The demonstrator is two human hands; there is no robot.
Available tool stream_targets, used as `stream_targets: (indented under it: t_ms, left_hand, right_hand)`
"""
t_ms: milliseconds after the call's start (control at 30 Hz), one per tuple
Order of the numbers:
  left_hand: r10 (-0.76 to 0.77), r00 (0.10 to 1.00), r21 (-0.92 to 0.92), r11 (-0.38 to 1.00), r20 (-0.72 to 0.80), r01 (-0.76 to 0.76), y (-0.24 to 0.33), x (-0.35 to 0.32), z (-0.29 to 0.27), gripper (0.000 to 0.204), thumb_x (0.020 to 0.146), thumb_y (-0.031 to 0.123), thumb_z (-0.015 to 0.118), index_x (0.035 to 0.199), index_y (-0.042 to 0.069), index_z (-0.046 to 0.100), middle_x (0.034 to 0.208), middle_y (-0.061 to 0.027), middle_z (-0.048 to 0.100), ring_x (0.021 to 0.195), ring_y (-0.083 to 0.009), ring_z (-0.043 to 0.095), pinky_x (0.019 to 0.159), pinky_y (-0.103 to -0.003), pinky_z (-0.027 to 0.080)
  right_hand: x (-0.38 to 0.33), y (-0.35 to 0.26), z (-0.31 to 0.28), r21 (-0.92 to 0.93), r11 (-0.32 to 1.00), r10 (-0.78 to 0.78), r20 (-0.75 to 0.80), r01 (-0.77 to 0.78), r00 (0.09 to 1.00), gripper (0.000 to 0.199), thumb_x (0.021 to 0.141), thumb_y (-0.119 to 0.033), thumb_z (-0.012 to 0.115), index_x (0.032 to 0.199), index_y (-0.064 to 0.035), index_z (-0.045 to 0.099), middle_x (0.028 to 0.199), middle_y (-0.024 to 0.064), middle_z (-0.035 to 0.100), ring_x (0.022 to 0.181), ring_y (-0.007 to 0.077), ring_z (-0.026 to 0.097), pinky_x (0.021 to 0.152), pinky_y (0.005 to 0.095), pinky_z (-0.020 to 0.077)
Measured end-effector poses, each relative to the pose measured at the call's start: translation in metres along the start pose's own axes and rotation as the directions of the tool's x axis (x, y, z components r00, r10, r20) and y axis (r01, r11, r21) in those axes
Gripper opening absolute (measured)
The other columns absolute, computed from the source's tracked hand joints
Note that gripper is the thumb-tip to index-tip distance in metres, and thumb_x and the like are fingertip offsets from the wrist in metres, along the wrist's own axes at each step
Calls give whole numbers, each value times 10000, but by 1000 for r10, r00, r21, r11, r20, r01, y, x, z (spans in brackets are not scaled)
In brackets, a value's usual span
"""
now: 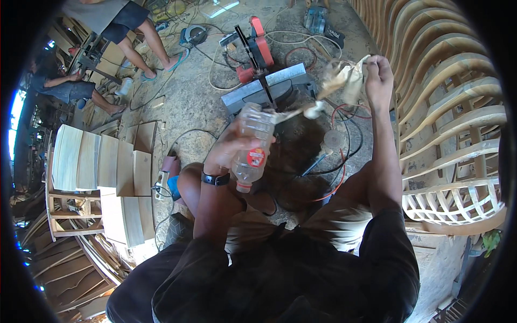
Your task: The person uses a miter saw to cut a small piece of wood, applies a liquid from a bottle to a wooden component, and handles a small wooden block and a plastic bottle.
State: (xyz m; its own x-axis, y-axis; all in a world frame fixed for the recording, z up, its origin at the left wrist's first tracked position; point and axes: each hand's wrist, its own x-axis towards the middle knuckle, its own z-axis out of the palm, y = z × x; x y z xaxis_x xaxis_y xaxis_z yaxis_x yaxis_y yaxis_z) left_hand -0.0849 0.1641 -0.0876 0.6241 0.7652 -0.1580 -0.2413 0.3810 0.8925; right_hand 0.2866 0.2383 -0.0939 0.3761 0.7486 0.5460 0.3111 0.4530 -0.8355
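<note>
Gripping one bottle in the left hand, pinching tan cloth in the right

Wrapping curled left-hand fingers around one clear plastic bottle (pixel 258 129) with a red label, cap end downward. Pinching one crumpled tan cloth-like piece (pixel 353 83) in the right hand (pixel 379 81), fingertips closed on its upper end. Cannot tell, for blur, whether to count the pale strip (pixel 291 114) beside the bottle's upper end as part of that piece. Holding both off the floor (pixel 180 116), between stacked boards (pixel 116 164) by its left edge and one slatted wooden frame (pixel 447 97) along its right edge. Counting also, toward the floor's far edge, one red mitre saw (pixel 262 54) and one circular saw (pixel 194 35).
</note>
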Motion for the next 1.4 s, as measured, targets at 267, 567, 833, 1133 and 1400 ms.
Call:
stream_targets:
  t_ms: [267, 567, 833, 1133, 1400]
  left_hand:
    - [182, 979, -228, 953, -90, -198, -5, 7, -2, 695, 777, 174, 682, 1366, -15, 364, 1272, -233, 534, 1128, -375, 600, 838, -485, 576]
    - [194, 981, -58, 979, 8, -193, -11, 12, 8, 727, 729, 95, 747, 1352, 12, 382, 1225, -170, 588, 1038, -233, 638, 851, -386, 558]
    - [517, 832, 594, 740, -203, -315, -15, 23, 26, 566, 689, 37, 767, 1180, 36, 486, 1081, -84, 609, 992, -161, 612, 856, -339, 506]
    - [693, 701, 920, 366, -167, -142, -9, 25, 40, 639, 622, 31, 800, 1181, 22, 492, 1049, -92, 619, 952, -185, 629, 832, -317, 506]
    - [691, 682, 867, 468, -239, -171, -8, 25, 48, 607, 616, 32, 780, 1157, 26, 503, 1108, -171, 602, 1014, -308, 628, 873, -384, 502]
  right_hand:
    - [-48, -37, 51, 283, 959, -73, 366, -36, 928, 299, 871, 64, 430, 1055, -52, 634, 921, 47, 623, 870, 127, 610, 761, 277, 495]
    - [-104, -61, 95, 248, 969, -163, 596, 12, 786, 378, 962, -220, 605, 1270, -33, 489, 1016, 38, 611, 949, 117, 575, 837, 284, 470]
    - [-107, -60, 97, 146, 943, 138, 650, -301, 748, 200, 910, -189, 676, 942, 1, 623, 731, 38, 643, 693, 60, 576, 648, 267, 474]
    - [-117, -65, 101, -137, 927, -287, 345, 350, 894, 94, 811, -140, 729, 807, -67, 671, 629, 88, 625, 510, 244, 592, 558, 332, 466]
    - [-106, -72, 92, -194, 761, -552, 309, 619, 775, 111, 744, -119, 729, 691, -123, 632, 532, 30, 563, 466, 208, 552, 521, 326, 405]
